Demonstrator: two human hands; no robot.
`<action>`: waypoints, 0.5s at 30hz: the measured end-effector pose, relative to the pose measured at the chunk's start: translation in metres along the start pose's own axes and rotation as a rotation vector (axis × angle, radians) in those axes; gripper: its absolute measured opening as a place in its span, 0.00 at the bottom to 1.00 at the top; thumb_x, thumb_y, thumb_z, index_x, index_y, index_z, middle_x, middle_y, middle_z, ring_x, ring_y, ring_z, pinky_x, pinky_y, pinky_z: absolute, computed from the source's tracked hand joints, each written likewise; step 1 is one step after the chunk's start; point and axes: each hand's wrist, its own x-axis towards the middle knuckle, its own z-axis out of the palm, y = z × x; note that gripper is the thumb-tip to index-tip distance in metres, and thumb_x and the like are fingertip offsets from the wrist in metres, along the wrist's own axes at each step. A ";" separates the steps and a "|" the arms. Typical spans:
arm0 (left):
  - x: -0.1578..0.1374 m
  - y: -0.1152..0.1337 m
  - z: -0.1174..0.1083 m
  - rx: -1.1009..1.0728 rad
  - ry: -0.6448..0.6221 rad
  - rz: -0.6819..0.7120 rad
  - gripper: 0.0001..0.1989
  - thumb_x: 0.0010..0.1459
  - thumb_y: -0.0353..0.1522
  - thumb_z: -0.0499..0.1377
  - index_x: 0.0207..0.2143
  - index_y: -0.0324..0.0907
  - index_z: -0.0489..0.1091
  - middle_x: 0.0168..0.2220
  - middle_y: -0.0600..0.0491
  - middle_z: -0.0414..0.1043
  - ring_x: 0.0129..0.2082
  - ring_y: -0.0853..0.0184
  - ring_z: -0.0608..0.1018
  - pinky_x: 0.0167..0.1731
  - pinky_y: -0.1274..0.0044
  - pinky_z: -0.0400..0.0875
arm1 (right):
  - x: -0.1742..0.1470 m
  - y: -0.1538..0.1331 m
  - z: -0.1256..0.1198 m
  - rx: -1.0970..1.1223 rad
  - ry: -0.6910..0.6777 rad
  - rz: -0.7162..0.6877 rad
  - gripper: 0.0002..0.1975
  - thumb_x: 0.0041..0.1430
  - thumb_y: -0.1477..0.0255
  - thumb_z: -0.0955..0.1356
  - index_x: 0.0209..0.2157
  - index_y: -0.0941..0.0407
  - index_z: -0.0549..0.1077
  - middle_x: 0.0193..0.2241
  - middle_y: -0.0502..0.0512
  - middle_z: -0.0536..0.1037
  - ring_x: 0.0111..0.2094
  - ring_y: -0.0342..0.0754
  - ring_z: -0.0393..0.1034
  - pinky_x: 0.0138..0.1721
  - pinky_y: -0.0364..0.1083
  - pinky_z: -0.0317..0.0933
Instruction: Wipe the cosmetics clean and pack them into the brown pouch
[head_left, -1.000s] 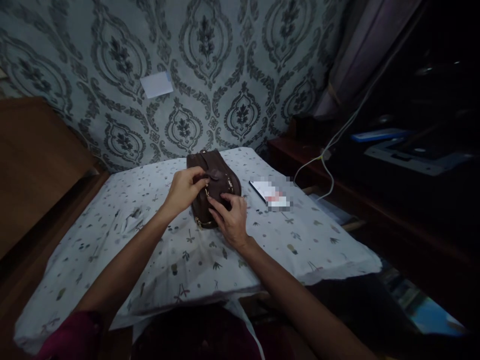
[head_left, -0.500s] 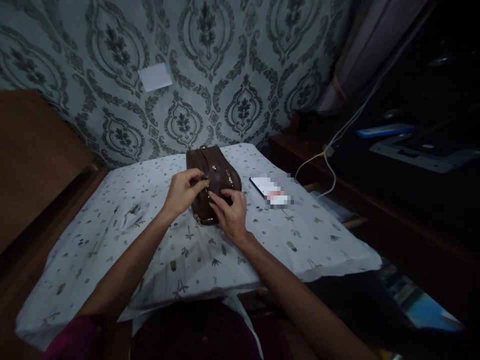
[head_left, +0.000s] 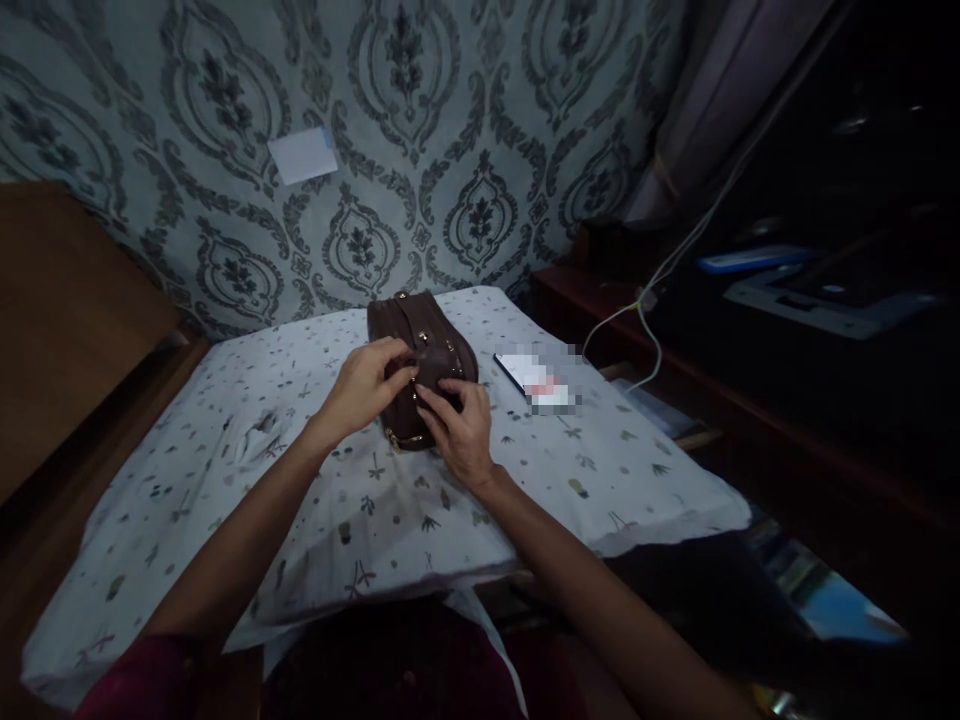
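Observation:
A dark brown bag (head_left: 399,330) with gold-coloured zips and metal fittings lies on a white patterned cloth (head_left: 420,540). On its left side, my left hand (head_left: 367,385) is closed, thumb and fingers pinching at the bag's upper face near a small gold fitting. My right hand (head_left: 463,425) rests against the near right part, its thumb and fingers bent onto the brown material. Both sets of fingertips are close together over the middle of the bag. Exactly which strap or edge they grip is too dark and small to make out.
A phone (head_left: 517,378) with a lit, blurred screen lies right of the bag. A crumpled whitish thing (head_left: 261,435) is on the cloth at left. White cables (head_left: 645,300) hang at right, beside dark furniture. Brown wooden furniture (head_left: 67,320) stands at left; patterned wallpaper covers the back.
The view has shifted slightly, so everything sits a little further left. My left fingers have moved slightly on the bag; my right hand stays in nearly the same place on it.

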 end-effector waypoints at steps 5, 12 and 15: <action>0.007 0.020 0.006 0.292 -0.007 0.053 0.09 0.57 0.27 0.58 0.41 0.42 0.71 0.38 0.49 0.73 0.42 0.57 0.72 0.41 0.69 0.65 | 0.000 -0.002 -0.014 0.134 0.041 0.131 0.10 0.67 0.70 0.65 0.45 0.52 0.76 0.41 0.58 0.72 0.45 0.53 0.68 0.46 0.54 0.67; 0.028 0.028 0.027 0.309 -0.077 0.135 0.09 0.61 0.33 0.60 0.45 0.43 0.74 0.41 0.47 0.74 0.46 0.54 0.71 0.45 0.66 0.64 | -0.005 0.006 -0.012 0.327 0.158 0.545 0.15 0.58 0.62 0.71 0.41 0.55 0.68 0.35 0.52 0.71 0.34 0.47 0.67 0.36 0.47 0.67; 0.033 0.025 0.033 0.251 -0.051 0.090 0.05 0.61 0.33 0.61 0.37 0.42 0.75 0.38 0.48 0.75 0.43 0.56 0.72 0.44 0.68 0.65 | -0.004 0.008 -0.008 0.336 0.162 0.595 0.21 0.51 0.61 0.74 0.41 0.55 0.67 0.35 0.51 0.70 0.34 0.47 0.66 0.37 0.47 0.66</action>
